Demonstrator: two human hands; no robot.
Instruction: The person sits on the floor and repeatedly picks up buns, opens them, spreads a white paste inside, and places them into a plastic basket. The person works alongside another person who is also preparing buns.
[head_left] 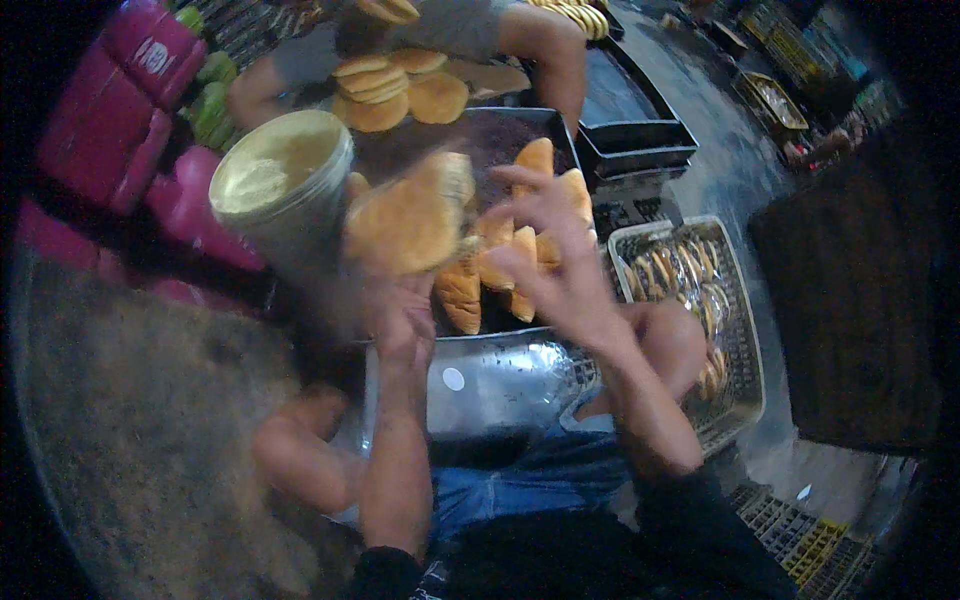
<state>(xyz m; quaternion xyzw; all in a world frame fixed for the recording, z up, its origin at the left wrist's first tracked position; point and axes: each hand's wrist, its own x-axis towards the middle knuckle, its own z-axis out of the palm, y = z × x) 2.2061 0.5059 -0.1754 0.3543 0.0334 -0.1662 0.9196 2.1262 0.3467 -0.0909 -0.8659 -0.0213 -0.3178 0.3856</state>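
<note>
My left hand (403, 318) grips a golden-brown bread bun (405, 222) from below and holds it up over the near left side of a dark metal tray (470, 337). The bun is blurred, with a paler cut edge along its right side. My right hand (560, 262) is to the right of it, fingers spread and smeared by motion, with nothing seen in them. Beneath that hand, several bread pieces (460, 298) stand in the tray, and dark purplish-brown crumbs (490, 135) cover its far part. A bucket (283, 185) of pale yellow cream stands left of the bun.
Flat round buns (385, 90) are piled beyond the tray, before another person's bare knees (550, 60). A crate (758, 395) of wrapped breads stands at my right, with stacked black trays (635, 130) farther off. A magenta plastic chair (130, 110) is at the far left.
</note>
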